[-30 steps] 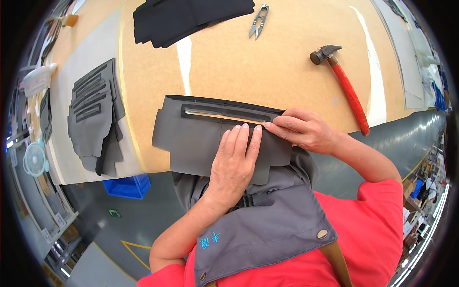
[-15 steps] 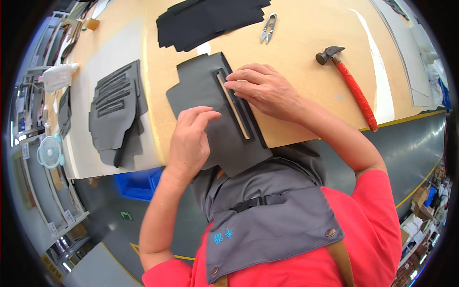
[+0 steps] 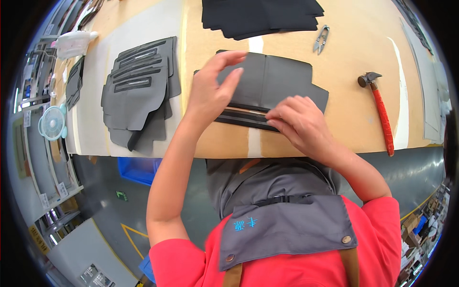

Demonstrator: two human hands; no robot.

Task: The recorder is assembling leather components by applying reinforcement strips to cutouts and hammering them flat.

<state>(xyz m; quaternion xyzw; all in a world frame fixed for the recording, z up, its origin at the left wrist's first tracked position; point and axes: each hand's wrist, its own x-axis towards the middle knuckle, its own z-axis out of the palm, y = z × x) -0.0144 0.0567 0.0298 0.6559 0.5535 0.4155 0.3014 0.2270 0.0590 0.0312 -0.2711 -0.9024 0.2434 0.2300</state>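
Note:
A dark grey sheet-like panel point(image 3: 284, 79), apparently leather or a similar material, lies on the table in front of me. A long slot with a black border point(image 3: 245, 117) runs along its near side. My left hand point(image 3: 209, 90) is over the panel's left end, thumb and fingers apart, holding nothing. At the slot's right end, my right hand point(image 3: 300, 125) has its fingertips drawn together against the black border. Whatever is between those fingertips is hidden, and the hand covers part of the slot.
Similar slotted grey panels point(image 3: 129, 103) are stacked at left. Black cut pieces point(image 3: 263, 16) lie at the far side, beside thread snips point(image 3: 322, 39). A hammer with a red handle point(image 3: 382, 112) rests at right. A small fan point(image 3: 52, 123) and a white plastic bottle point(image 3: 74, 44) are farther left.
The panel has turned so its slot now runs left to right along the near side. My left hand has risen and opened; my right hand has come down to the slot's right end.

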